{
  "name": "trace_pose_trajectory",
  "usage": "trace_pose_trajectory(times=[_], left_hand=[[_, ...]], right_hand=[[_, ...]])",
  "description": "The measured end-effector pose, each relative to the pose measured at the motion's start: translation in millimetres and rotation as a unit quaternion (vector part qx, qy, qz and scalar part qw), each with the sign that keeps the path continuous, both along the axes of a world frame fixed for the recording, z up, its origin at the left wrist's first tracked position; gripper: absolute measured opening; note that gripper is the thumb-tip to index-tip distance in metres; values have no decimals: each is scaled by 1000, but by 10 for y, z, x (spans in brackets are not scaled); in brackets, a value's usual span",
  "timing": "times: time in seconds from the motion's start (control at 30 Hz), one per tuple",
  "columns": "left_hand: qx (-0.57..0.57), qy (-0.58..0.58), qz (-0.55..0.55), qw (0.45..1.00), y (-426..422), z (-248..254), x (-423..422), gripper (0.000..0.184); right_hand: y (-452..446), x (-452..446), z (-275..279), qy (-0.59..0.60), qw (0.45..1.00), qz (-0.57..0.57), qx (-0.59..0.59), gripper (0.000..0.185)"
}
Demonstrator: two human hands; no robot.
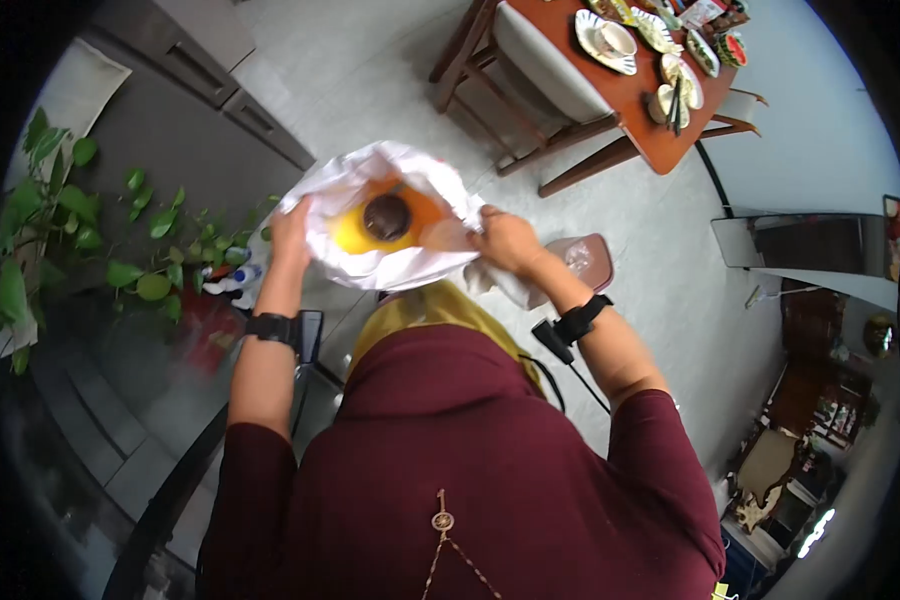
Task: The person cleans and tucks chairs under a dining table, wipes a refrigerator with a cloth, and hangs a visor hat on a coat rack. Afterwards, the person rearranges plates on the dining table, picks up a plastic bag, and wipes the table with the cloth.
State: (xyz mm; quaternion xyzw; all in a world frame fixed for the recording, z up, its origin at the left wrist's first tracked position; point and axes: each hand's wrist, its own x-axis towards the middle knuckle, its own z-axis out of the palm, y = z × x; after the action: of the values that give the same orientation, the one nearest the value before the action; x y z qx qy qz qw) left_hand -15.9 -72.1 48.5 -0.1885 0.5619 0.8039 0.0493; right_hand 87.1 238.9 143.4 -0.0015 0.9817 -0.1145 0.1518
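A white plastic bag [390,274] is held open in front of the body, its mouth facing up. My left hand [291,232] grips the bag's left rim. At the right rim, my right hand [507,240] is closed on the gathered plastic. Inside the bag lies something yellow and orange with a dark round thing [387,217] in its middle; what these are cannot be made out.
A wooden table [660,140] with dishes and a chair [550,60] are at the upper right. A pinkish bin [595,262] stands on the floor beyond my right hand. Leafy plants [80,205] and grey cabinets [185,140] are at the left.
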Motion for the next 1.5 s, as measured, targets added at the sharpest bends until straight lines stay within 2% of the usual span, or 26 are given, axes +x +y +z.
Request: trace_pose_trajectory(times=[0.03,0.07,0.17,0.23,0.43,0.63,0.8,0.9,1.13,1.27,1.33,1.4,1.5], left_hand=[[-21,22,-40,999,-2,-125,12,31],[-94,40,-45,994,121,73,111,31],[-145,90,-77,982,294,186,223,31],[-231,96,-97,963,337,333,264,32],[-255,124,-93,954,346,449,287,35],[-174,111,-98,974,490,605,435,39],[-162,105,-104,976,605,647,517,38],[-182,107,-99,972,708,609,584,38],[-232,114,-46,965,975,513,824,36],[-174,129,-32,976,1147,597,885,32],[-206,115,-11,972,1144,567,952,32],[-155,100,17,983,1194,553,1021,32],[-143,92,39,985,1225,611,1070,32]], right_hand=[[12,73,-7,26,999,-13,-21,36],[80,122,-140,43,998,-24,-33,38],[94,214,-304,6,995,-92,-35,42],[110,252,-398,-4,992,-120,-31,43],[99,319,-306,-43,983,-169,-57,49],[255,413,-367,-54,978,-184,-79,60],[470,487,-214,-66,968,-190,-147,70],[743,579,-231,-51,958,-218,-181,67],[1661,995,-305,-47,964,-189,-180,61],[2235,1261,-217,-19,959,-210,-191,58],[2492,1367,-266,-24,956,-197,-218,56],[2665,1420,-214,0,950,-203,-237,55],[2867,1338,-208,7,934,-215,-285,50]])
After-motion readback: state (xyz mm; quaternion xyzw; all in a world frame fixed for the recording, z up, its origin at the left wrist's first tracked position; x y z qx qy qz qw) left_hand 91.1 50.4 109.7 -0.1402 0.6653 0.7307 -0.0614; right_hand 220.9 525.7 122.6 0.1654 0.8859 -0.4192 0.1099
